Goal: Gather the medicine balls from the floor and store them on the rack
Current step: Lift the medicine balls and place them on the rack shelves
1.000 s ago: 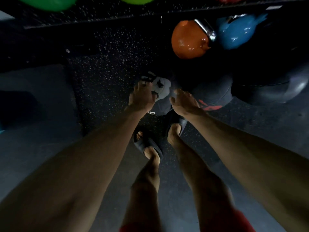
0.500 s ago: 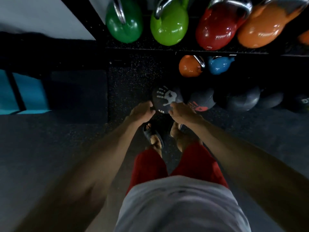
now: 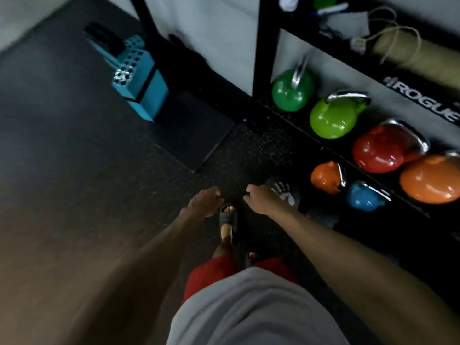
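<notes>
A dark medicine ball (image 3: 286, 192) with a white handprint sits low beside the black rack (image 3: 263, 46), next to the small kettlebells. My right hand (image 3: 263, 199) hangs in front of its left side, fingers loosely curled, holding nothing; I cannot tell whether it touches the ball. My left hand (image 3: 204, 201) hangs empty over the floor, well left of the ball. A second dark ball (image 3: 321, 216) is barely visible just right of my right forearm.
Kettlebells line the rack: green (image 3: 291, 90), lime (image 3: 331, 118), red (image 3: 380, 148) and large orange (image 3: 430, 178) above, small orange (image 3: 323, 178) and blue (image 3: 361, 197) below. Teal foam blocks (image 3: 139, 78) and a black mat (image 3: 194, 130) lie to the left. My sandalled feet stand below my hands.
Both hands have come off the handprint ball and drawn apart. My view has risen and swung left, so the rack now runs along the right side.
</notes>
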`<control>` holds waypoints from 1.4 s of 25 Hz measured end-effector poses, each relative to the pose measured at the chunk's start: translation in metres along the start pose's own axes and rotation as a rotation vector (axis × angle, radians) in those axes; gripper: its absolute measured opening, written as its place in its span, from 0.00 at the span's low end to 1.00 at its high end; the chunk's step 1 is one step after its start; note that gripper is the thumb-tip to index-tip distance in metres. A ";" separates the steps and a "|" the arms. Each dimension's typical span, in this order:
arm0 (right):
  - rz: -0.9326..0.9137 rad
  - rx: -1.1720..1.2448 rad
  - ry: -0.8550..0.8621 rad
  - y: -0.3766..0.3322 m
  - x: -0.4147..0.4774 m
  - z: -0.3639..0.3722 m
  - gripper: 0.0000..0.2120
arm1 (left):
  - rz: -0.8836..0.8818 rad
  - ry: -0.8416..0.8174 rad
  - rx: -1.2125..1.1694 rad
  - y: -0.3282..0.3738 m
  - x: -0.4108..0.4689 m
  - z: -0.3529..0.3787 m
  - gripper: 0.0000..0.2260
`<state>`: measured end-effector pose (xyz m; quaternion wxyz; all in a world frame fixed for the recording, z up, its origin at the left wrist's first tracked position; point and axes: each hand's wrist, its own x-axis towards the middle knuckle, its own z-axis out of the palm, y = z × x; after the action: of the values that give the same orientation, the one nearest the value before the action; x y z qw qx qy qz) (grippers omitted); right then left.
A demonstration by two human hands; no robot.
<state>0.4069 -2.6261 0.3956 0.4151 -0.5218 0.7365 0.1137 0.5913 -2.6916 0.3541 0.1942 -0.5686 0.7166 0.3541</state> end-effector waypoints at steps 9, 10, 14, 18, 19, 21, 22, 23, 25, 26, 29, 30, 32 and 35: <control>-0.415 -0.378 -0.197 -0.120 -0.060 0.108 0.18 | -0.454 0.215 -0.513 -0.152 -0.193 0.108 0.16; -0.470 -0.417 -0.212 -0.137 -0.070 0.126 0.19 | -0.496 0.240 -0.567 -0.170 -0.215 0.126 0.17; -0.639 -0.566 -0.259 -0.190 -0.112 0.199 0.19 | -0.609 0.322 -0.708 -0.213 -0.302 0.184 0.08; -0.770 -0.730 -0.320 -0.234 -0.172 0.289 0.20 | -0.705 0.406 -0.904 -0.259 -0.383 0.261 0.10; -0.787 -0.763 -0.323 -0.242 -0.187 0.310 0.20 | -0.699 0.407 -0.920 -0.269 -0.401 0.278 0.11; -0.810 -0.824 -0.330 -0.259 -0.219 0.356 0.20 | -0.698 0.418 -0.938 -0.289 -0.438 0.312 0.11; -0.824 -0.847 -0.337 -0.268 -0.238 0.382 0.20 | -0.708 0.436 -0.977 -0.301 -0.458 0.331 0.12; -0.837 -0.864 -0.349 -0.276 -0.258 0.407 0.21 | -0.714 0.455 -1.029 -0.315 -0.477 0.348 0.13; -0.864 -0.900 -0.364 -0.289 -0.295 0.458 0.21 | -0.753 0.482 -1.063 -0.341 -0.516 0.383 0.13; -0.877 -0.922 -0.360 -0.296 -0.313 0.480 0.21 | -0.766 0.478 -1.034 -0.353 -0.534 0.397 0.13; -0.890 -0.950 -0.354 -0.315 -0.350 0.533 0.21 | -0.794 0.458 -0.998 -0.385 -0.578 0.429 0.14; -0.891 -0.966 -0.356 -0.322 -0.360 0.550 0.21 | -0.810 0.453 -0.992 -0.397 -0.593 0.439 0.15; -0.896 -0.995 -0.357 -0.339 -0.375 0.581 0.21 | -0.835 0.459 -1.009 -0.421 -0.616 0.458 0.15; -0.892 -1.029 -0.390 -0.365 -0.385 0.625 0.21 | -0.896 0.465 -1.062 -0.457 -0.642 0.475 0.16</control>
<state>1.0726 -2.1482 0.3798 0.2472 -0.8737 0.2175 0.3580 1.1462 -1.9570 0.3402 -0.1388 -0.8851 0.1699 0.4105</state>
